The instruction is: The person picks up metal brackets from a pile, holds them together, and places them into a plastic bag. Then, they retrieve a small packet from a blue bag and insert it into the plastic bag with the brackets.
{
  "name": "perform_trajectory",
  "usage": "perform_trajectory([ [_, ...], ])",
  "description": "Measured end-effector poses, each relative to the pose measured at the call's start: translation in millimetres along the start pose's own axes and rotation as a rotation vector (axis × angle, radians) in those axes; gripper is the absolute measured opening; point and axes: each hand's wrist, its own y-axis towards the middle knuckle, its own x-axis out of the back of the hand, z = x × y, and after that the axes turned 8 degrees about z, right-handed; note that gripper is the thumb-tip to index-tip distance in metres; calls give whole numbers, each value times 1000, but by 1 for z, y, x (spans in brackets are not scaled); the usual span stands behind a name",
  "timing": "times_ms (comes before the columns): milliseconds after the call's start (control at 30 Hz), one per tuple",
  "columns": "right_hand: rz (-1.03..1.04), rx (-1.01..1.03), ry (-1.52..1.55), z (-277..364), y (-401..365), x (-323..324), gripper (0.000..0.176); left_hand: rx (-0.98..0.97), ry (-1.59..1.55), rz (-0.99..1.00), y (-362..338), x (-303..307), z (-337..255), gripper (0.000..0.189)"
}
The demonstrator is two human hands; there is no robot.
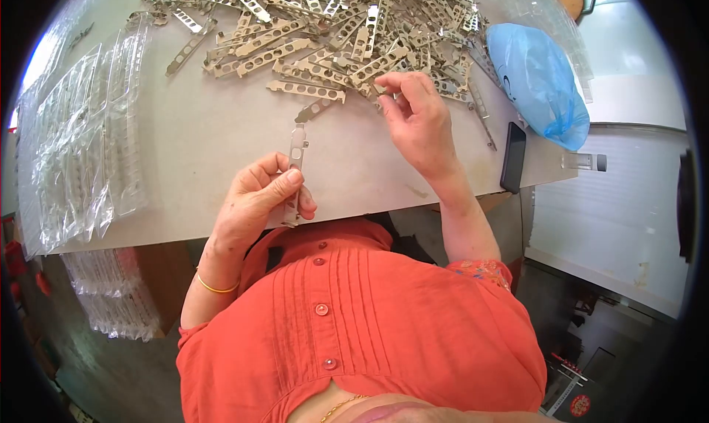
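Note:
Between the thumb and fingers of my left hand (pixel 260 192) is a slotted metal bracket (pixel 297 148), held upright close to the table's front edge. It is a thin, silvery strip with rounded holes and a small tab on one side. My right hand (pixel 419 124) is at the near side of a heap of similar brackets (pixel 295 50), thumb and index finger drawn together. Something small and metallic shows at those fingertips, but I cannot make out whether it is gripped or lies behind them. One loose bracket (pixel 316 110) lies just beyond the held one.
Clear plastic trays (pixel 88 150) in film are stacked on the left of the table. At the right are a blue plastic bag (pixel 535 80), a black phone (pixel 512 157) near the edge, and a small transparent bottle (pixel 583 162). More wrapped trays (pixel 111 290) stand below the table.

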Motion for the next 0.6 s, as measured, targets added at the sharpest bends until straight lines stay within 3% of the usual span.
perform_trajectory([
  [67,11,-32,-92,-5,5,1,31,-22,14,5,2,0,0,15],
  [133,-23,108,-208,-11,9,-2,30,-18,52,0,2,2,-1,17],
  [233,22,159,-340,-22,13,-4,30,-13,146,0,3,6,-3,17],
  [367,10,147,-358,-19,19,2,29,-41,78,1,3,7,0,15],
  [600,-225,160,-280,-14,32,25,25,-104,-34,-28,5,10,6,13],
])
